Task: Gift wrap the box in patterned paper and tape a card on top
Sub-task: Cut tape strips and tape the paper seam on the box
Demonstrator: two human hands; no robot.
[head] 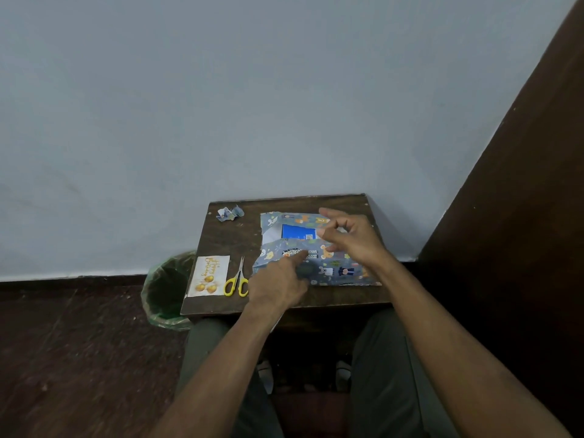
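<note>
A blue box (297, 231) lies partly covered by grey-blue patterned paper (331, 273) with cartoon animals, on a small dark wooden table (227, 241). A strip of the box's blue top shows between the paper flaps. My left hand (278, 286) presses its index finger down on the near flap. My right hand (350, 237) hovers over the box's right side, thumb and fingers pinched close together; whether it holds a small piece of tape I cannot tell. A white birthday card (210, 275) with gold balloons lies at the table's left front.
Yellow-handled scissors (237, 281) lie between the card and the wrapped box. A crumpled paper scrap (230, 213) sits at the table's back left corner. A green-lined waste bin (167, 289) stands on the floor left of the table. A dark wooden panel (521, 200) rises at right.
</note>
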